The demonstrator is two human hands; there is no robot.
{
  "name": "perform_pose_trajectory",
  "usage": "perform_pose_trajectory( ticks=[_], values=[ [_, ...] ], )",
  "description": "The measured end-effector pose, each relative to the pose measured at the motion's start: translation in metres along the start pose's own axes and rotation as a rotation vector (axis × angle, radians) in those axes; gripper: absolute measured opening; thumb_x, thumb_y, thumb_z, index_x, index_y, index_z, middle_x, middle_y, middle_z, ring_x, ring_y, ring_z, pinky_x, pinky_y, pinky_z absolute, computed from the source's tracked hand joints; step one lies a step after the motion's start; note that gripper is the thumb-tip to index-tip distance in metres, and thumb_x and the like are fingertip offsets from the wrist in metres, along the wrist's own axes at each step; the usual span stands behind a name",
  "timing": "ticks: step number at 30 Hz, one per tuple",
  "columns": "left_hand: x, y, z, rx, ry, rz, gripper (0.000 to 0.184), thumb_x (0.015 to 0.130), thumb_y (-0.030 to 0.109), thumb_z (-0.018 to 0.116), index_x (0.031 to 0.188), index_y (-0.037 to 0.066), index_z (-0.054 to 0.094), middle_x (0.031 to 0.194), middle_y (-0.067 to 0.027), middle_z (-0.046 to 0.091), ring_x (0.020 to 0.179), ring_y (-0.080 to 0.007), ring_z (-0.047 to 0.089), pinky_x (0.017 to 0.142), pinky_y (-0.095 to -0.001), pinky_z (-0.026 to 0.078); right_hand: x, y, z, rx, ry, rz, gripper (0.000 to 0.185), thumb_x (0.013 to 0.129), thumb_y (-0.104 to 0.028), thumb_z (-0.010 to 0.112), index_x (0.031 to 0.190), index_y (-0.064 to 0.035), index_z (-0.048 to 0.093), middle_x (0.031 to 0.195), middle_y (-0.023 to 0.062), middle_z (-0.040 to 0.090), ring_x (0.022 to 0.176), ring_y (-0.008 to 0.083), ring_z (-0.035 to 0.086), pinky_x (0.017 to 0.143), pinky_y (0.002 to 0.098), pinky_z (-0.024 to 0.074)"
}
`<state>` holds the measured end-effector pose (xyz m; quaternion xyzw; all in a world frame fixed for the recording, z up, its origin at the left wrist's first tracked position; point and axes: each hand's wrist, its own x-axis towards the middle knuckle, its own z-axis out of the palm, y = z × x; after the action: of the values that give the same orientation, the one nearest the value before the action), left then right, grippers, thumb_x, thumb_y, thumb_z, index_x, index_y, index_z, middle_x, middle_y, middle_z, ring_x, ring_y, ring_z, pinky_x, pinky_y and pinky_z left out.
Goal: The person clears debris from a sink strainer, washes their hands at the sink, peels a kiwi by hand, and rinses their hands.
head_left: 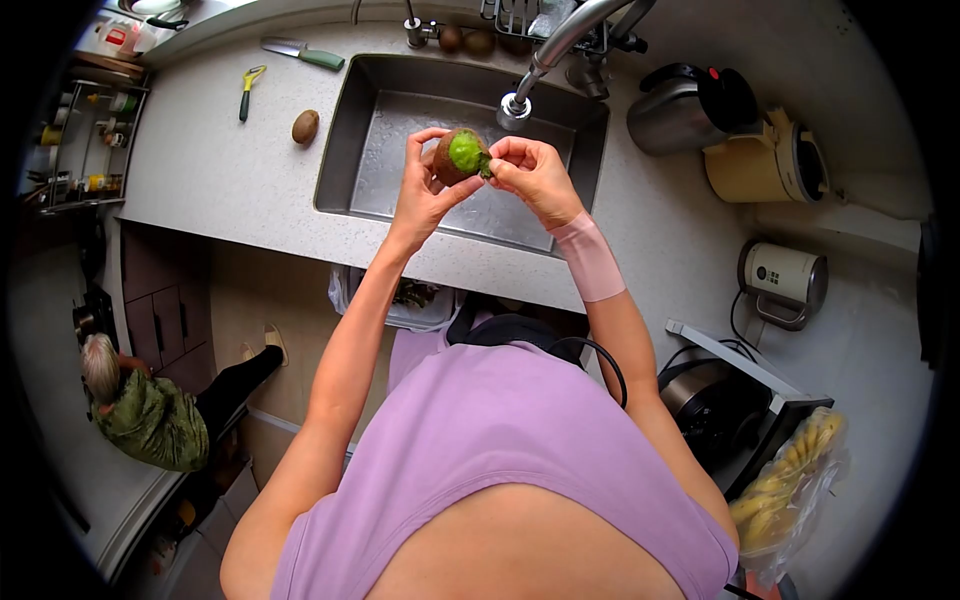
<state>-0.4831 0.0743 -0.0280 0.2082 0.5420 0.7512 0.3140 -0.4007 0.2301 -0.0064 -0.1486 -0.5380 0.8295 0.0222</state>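
A brown kiwi (449, 158) with a patch of bare green flesh is held above the near part of the steel sink (400, 190). My left hand (425, 192) has its fingers wrapped round the fruit from the left. On the right, my right hand (532, 176) pinches a strip of peel (486, 168) at the fruit's edge. Left of the sink, a whole kiwi (305, 126) lies on the counter, with a yellow and green peeler (250, 92) and a green-handled knife (303, 54) farther off.
The faucet (514, 108) hangs over the sink. A steel kettle (680, 108) and cream appliance (760, 165) stand right. Below the counter is a bin (415, 312). Bananas (785, 485) sit lower right. Another person (155, 415) is at the far left.
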Motion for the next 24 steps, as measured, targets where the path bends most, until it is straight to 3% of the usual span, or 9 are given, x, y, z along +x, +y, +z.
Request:
perform_pose_trajectory(
  ticks=[3,7,16,18,19,21,24],
  values=[
    [0.001,0.003,0.000,0.190,0.067,0.132,0.057,0.074,0.004,0.076,0.122,0.003,0.046,0.110,-0.0062,0.055,0.103,-0.0147,0.055,0.092,-0.0282,0.046,0.001,-0.003,-0.002,0.010,-0.019,0.017,0.011,0.082,-0.009,0.064,0.088,-0.0011,0.062,0.080,0.0005,0.061,0.071,0.0061,0.057,0.069,0.0196,0.0476],
    [0.004,0.006,-0.006,0.113,0.002,0.067,0.054,0.075,0.004,0.075,0.122,-0.001,0.048,0.114,-0.0074,0.056,0.105,-0.0152,0.056,0.094,-0.0293,0.046,-0.001,-0.011,-0.002,0.089,-0.061,0.040,0.012,0.083,-0.011,0.063,0.090,-0.0009,0.062,0.082,0.0012,0.061,0.073,0.0063,0.057,0.069,0.0196,0.0479],
    [0.002,0.010,-0.007,-0.295,-0.105,-0.109,0.051,0.084,0.022,0.069,0.124,-0.003,0.049,0.114,-0.0123,0.059,0.104,-0.0187,0.059,0.094,-0.0330,0.048,0.001,-0.010,-0.005,0.391,-0.273,0.076,0.018,0.085,-0.012,0.059,0.098,0.0012,0.058,0.089,0.0034,0.060,0.079,0.0081,0.056,0.075,0.0212,0.0486],
    [0.001,0.009,-0.008,-0.531,-0.098,-0.235,0.057,0.082,0.030,0.070,0.124,-0.002,0.048,0.113,-0.0136,0.059,0.103,-0.0208,0.060,0.095,-0.0347,0.049,0.003,-0.009,-0.005,0.699,-0.301,-0.056,0.020,0.084,-0.008,0.060,0.101,0.0013,0.056,0.089,0.0047,0.060,0.079,0.0084,0.056,0.075,0.0225,0.0493],
    [0.001,0.008,-0.008,-0.531,-0.098,-0.235,0.057,0.082,0.030,0.070,0.124,-0.002,0.048,0.113,-0.0136,0.059,0.103,-0.0208,0.060,0.095,-0.0347,0.049,0.002,-0.011,-0.003,0.698,-0.301,-0.056,0.020,0.084,-0.008,0.060,0.101,0.0013,0.056,0.089,0.0047,0.060,0.079,0.0084,0.056,0.075,0.0225,0.0493],
    [-0.001,0.007,-0.008,-0.440,-0.050,-0.172,0.069,0.079,0.040,0.071,0.127,-0.002,0.043,0.119,-0.0168,0.056,0.105,-0.0213,0.060,0.096,-0.0335,0.048,0.000,-0.020,0.002,0.156,0.027,-0.029,0.025,0.084,-0.008,0.059,0.105,0.0003,0.051,0.080,0.0005,0.052,0.074,0.0064,0.051,0.067,0.0202,0.0440],
    [-0.001,0.004,-0.010,-0.337,-0.003,-0.118,0.066,0.079,0.033,0.073,0.127,-0.002,0.043,0.120,-0.0151,0.056,0.108,-0.0201,0.058,0.096,-0.0331,0.048,-0.003,-0.024,0.012,-0.178,0.129,-0.143,0.024,0.083,-0.002,0.056,0.106,-0.0027,0.052,0.083,0.0008,0.055,0.073,0.0057,0.053,0.065,0.0197,0.0452]
  ],
)
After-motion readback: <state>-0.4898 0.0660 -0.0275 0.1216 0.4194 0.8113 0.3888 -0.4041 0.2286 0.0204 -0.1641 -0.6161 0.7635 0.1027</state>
